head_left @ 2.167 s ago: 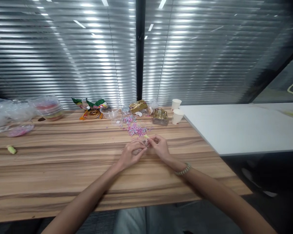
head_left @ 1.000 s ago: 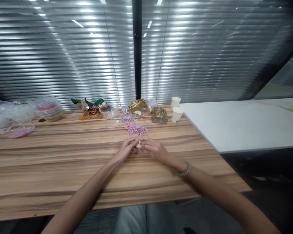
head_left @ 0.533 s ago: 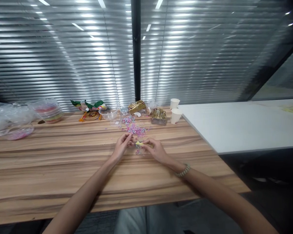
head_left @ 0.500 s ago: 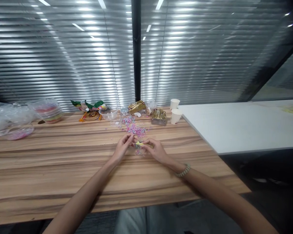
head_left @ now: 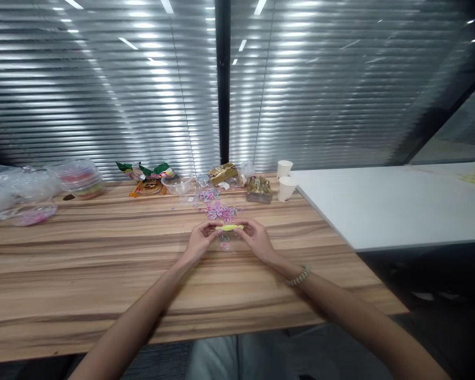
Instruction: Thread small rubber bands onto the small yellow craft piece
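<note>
Both hands meet above the wooden tabletop, arms stretched forward from the near edge. Left hand: fingers curled in, thumb and forefinger pinched on the left end of a small yellow band. Right hand: same pinch on the right end, a beaded bracelet on that wrist. The yellow band runs level between the two sets of fingertips, pulled out straight and held just clear of the wood (its exact make is too small to tell). Directly under it, a few loose pink and pale loops lie on the tabletop between the hands. Just beyond the hands, a scattered heap of pink bands. Farther back along the blinds: a clear plastic bowl, snack wrappers, gold foil packets, two white paper cups. Far left: clear plastic containers. A white table butts against the right side.
</note>
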The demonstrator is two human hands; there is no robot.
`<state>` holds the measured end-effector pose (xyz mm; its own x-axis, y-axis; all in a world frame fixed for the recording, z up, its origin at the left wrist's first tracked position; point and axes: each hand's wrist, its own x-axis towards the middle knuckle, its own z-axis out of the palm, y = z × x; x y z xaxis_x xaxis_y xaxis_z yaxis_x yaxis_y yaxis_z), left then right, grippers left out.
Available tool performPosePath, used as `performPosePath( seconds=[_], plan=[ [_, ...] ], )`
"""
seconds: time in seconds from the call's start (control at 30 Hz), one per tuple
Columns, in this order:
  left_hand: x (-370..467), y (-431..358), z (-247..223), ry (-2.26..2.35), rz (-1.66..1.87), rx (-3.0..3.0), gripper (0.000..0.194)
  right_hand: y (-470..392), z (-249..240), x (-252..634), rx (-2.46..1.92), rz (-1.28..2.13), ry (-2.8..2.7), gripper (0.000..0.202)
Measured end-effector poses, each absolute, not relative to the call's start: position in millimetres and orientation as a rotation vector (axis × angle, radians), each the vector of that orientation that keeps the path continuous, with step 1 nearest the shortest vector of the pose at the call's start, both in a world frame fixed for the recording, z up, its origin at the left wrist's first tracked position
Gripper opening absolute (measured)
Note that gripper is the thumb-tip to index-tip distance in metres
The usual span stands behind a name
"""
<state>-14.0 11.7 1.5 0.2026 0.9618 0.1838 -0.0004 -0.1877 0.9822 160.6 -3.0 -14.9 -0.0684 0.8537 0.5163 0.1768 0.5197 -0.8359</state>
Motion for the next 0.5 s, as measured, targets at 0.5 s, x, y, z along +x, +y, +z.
performPosePath(
  seconds=[0.5],
  plan=[
    [-17, 4, 0, 0.96, 0.889, 1.642, 0.009, -77, 58, 174, -0.736, 0.203, -1.906, 0.021]
  ],
)
